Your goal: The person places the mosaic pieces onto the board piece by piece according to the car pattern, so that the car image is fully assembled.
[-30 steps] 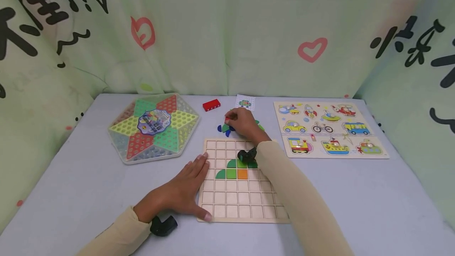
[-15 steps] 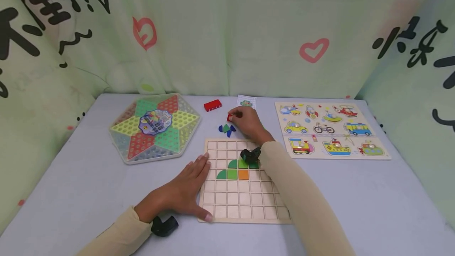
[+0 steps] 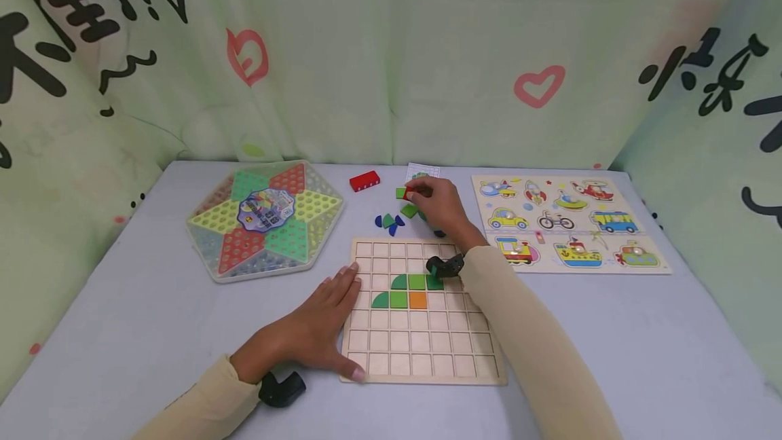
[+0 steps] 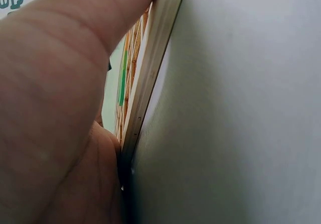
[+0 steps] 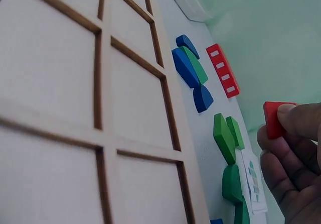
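Note:
My right hand (image 3: 441, 208) pinches a small red square tile (image 5: 273, 118) between thumb and fingers, past the far edge of the wooden grid board (image 3: 421, 345). In the right wrist view the tile is held up beside several loose green tiles (image 5: 224, 137). My left hand (image 3: 318, 321) lies along the board's left edge, its thumb at the near left corner and its fingers extended. Green tiles (image 3: 398, 299) and an orange square tile (image 3: 418, 300) sit in cells of the board. The left wrist view shows my left thumb (image 4: 100, 18) against the board's rim.
Blue tiles (image 3: 400, 221) with a green one lie beyond the board. Behind them are a red block (image 3: 364, 180) with white squares and a pattern card (image 3: 424, 170). A hexagonal star-patterned game board (image 3: 293, 236) stands left, a vehicle puzzle (image 3: 574, 223) right.
My right hand has moved right and slightly away with the red tile, uncovering green tiles on the table. My left hand has stayed at the board's edge.

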The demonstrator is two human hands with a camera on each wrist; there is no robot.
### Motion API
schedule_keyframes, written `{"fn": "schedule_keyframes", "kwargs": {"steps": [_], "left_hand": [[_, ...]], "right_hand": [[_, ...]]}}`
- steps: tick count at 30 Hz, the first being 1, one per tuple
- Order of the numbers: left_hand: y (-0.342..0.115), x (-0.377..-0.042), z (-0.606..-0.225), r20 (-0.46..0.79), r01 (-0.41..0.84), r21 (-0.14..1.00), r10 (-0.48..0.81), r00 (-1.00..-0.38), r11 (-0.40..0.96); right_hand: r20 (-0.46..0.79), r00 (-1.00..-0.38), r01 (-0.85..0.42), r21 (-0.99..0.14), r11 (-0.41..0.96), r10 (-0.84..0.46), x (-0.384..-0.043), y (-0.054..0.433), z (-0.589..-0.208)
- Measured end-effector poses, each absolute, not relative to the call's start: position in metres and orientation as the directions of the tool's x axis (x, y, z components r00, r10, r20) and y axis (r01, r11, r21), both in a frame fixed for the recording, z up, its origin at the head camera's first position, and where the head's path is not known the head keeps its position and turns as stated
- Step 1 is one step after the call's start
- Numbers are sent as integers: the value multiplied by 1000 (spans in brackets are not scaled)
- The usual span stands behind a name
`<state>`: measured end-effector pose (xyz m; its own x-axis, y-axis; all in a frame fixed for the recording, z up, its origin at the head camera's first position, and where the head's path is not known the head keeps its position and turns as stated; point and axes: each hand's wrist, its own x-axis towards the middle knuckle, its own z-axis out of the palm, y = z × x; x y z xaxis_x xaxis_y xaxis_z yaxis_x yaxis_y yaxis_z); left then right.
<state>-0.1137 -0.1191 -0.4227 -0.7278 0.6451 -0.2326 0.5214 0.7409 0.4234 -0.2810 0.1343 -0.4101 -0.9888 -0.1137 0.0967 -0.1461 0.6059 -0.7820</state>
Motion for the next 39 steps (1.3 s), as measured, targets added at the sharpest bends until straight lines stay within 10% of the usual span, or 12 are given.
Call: {"fn": "schedule_keyframes", "kwargs": {"steps": [13,39], "left_hand": [[-118,-113,-423,-251,514,396,628,-736,761],[-119,-114,-422,-243,522,423,647,-722,741]], "right_hand": [[-70,-979,-71,-766,639,-193,-270,162,-401],[1,-912,-277,-741,612,-411,-222,163,-396]]}}
